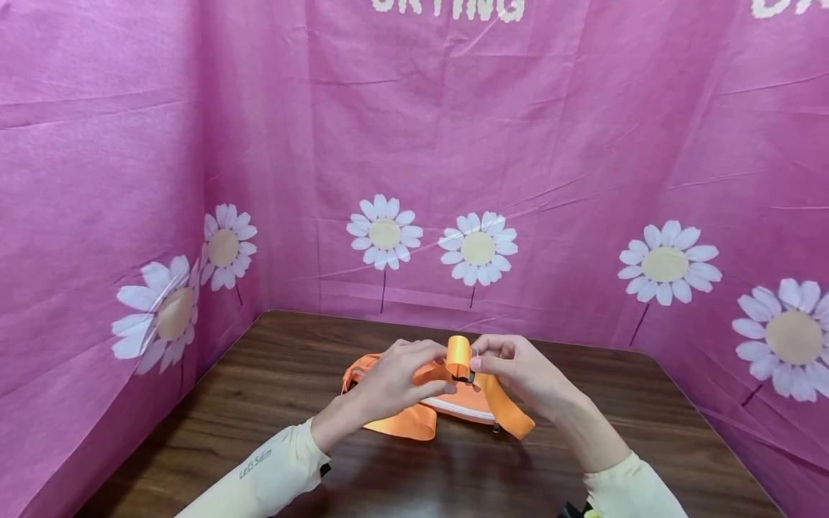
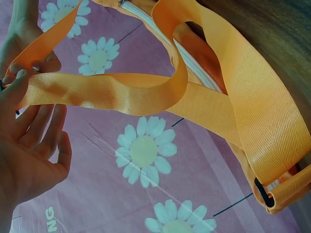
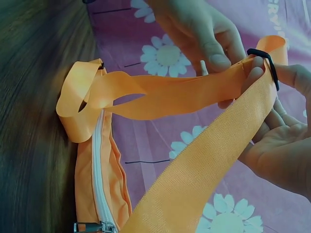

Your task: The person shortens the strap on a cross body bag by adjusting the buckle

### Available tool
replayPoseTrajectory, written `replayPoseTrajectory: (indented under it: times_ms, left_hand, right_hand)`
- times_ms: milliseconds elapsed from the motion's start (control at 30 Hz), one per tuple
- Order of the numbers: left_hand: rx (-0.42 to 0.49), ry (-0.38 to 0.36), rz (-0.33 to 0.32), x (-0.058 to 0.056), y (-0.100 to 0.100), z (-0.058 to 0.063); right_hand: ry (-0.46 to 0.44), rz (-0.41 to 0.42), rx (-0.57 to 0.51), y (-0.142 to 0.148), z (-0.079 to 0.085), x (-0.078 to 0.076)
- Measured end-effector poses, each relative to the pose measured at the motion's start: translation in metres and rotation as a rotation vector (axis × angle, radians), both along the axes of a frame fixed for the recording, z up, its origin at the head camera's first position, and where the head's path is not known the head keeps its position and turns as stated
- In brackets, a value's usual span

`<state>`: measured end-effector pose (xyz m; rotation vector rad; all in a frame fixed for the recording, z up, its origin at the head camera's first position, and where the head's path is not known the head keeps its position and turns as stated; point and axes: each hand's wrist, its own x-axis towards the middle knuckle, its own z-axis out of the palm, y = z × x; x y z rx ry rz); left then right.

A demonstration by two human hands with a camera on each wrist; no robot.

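Observation:
An orange waist bag (image 1: 463,403) with a white zip lies on the table, its orange strap (image 3: 194,97) raised off the bag. At the strap's raised end sits a black slide buckle (image 3: 265,65), with a short loop of webbing (image 1: 458,355) standing up from it. My right hand (image 1: 524,370) pinches the strap at the buckle between thumb and fingers. Just left of the loop, my left hand (image 1: 398,378) holds the strap between thumb and fingers. In the left wrist view, the left hand (image 2: 29,155) partly hides the buckle.
The bag rests on a dark wooden table (image 1: 278,388). Behind and beside the table hangs a pink cloth (image 1: 544,129) printed with white daisies. A second black buckle (image 2: 264,193) joins the strap near the bag's end. A metal zip pull (image 3: 95,226) hangs at the zip's end.

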<state>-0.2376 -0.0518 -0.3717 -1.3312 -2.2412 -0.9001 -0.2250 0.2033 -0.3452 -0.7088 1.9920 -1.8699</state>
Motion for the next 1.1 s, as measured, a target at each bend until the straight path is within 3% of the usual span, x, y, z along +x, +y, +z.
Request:
replayPoseTrajectory:
  times_ms: [200, 333, 433, 800, 967, 1100]
  left_hand:
    - [0.009, 0.109, 0.017, -0.002, 0.002, -0.001]
    - [-0.051, 0.21, 0.086, -0.002, 0.001, -0.002]
    - [-0.101, 0.242, 0.141, -0.005, -0.001, -0.005]
    - [-0.164, 0.211, 0.2, -0.023, -0.013, -0.012]
    - [-0.166, 0.159, 0.161, -0.022, -0.013, -0.01]
    - [-0.114, 0.128, 0.114, -0.015, -0.009, -0.007]
  right_hand:
    - [0.014, 0.016, -0.049, 0.002, -0.001, -0.003]
    - [0.014, 0.033, -0.127, 0.006, 0.001, -0.003]
    - [0.018, 0.04, -0.178, 0.01, 0.005, -0.002]
    - [0.06, 0.011, -0.184, 0.026, 0.013, -0.004]
    - [0.089, -0.013, -0.091, 0.022, 0.007, -0.004]
    - [0.119, -0.029, -0.007, 0.013, 0.002, -0.004]
